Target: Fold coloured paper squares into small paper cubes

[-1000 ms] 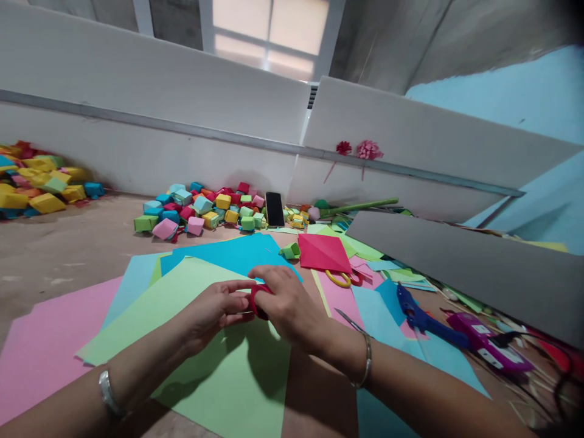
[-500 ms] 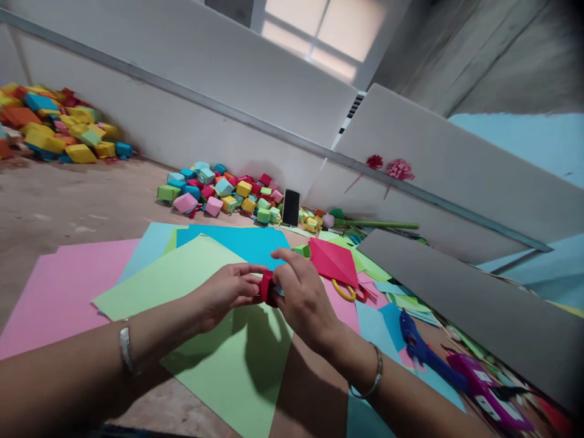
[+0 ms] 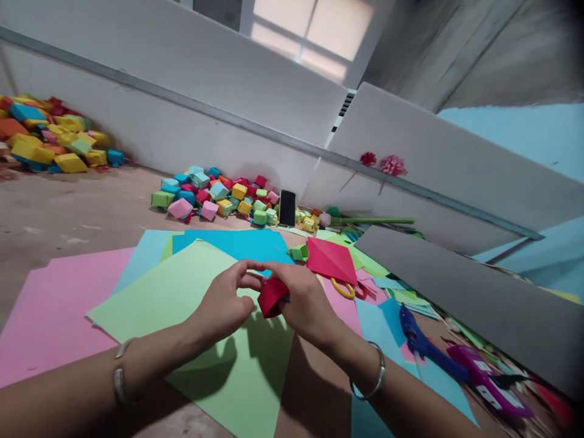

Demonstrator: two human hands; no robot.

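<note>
A small folded red paper box [image 3: 272, 297] is gripped by my right hand [image 3: 305, 293], its dark opening turned partly toward me. To its left, my left hand [image 3: 228, 298] is curved with thumb and fingers apart; its fingertips reach close to the box's upper edge, and whether they touch it I cannot tell. Beneath both hands lies a pale green paper sheet [image 3: 182, 298]. A blue sheet [image 3: 228, 243] and a pink sheet [image 3: 68, 304] lie around it. A red folded paper [image 3: 331, 261] rests just beyond my right hand, over yellow-handled scissors [image 3: 343, 288].
Piles of small coloured paper boxes [image 3: 219, 193] and larger ones [image 3: 59, 134] lie along the wall. A phone [image 3: 287, 208] leans there. On the right are a blue glue gun [image 3: 426, 347], a purple device [image 3: 490, 380] and a grey board [image 3: 456, 292].
My left hand has opened, its thumb dropping away from the red paper box. The box has turned in my right hand, showing more of its side. The view has shifted slightly.
</note>
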